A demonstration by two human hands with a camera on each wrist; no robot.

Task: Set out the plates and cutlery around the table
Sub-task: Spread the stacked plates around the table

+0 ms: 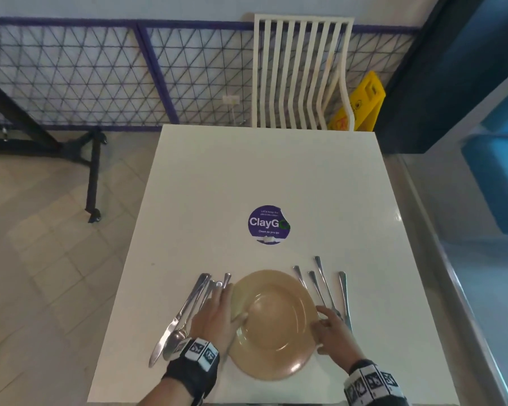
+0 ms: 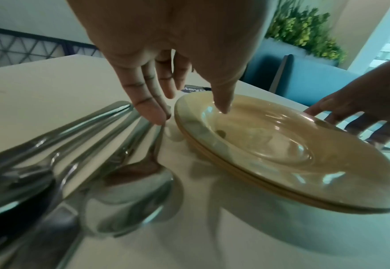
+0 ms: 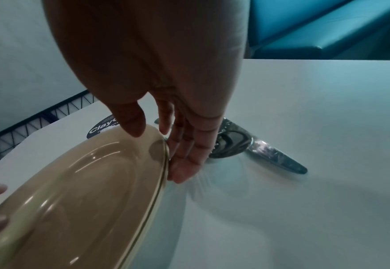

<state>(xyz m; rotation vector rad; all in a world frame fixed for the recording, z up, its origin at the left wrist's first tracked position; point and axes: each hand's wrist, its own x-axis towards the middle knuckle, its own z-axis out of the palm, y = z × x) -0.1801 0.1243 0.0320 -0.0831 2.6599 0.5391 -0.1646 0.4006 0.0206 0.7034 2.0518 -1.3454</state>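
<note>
1. At the far left of your white surface (image 1: 206, 183), a bundle of knives and spoons (image 1: 185, 312) lies fanned out, handles pointing away from you, just left of the plates.
2. Your left hand (image 1: 217, 315) sits between that bundle and the stack. Its fingers (image 2: 150, 109) are nearly straight and reach down along the outer left edge of the stack, by the cutlery handles, while the thumb lies over the rim onto the top plate. So the hand is mostly open, with the rim between thumb and fingers.
3. The stack of tan plates (image 1: 276, 320) sits near your edge of the surface; the left wrist view shows several rims layered one on another. Whether the left side is lifted off the surface you cannot tell.
4. Your right hand (image 1: 332, 335) is at the right rim of the stack. The thumb (image 3: 131, 120) reaches over the rim, and the straight fingers press against the rim's outer edge. The hand is open, with the rim lightly pinched.
5. To the right, a row of forks (image 1: 326, 288) lies on the surface, handles away from you, their heads partly hidden under your right hand.
6. Beyond the plates, a round purple sticker (image 1: 268, 224) marks the middle of the surface.
</note>
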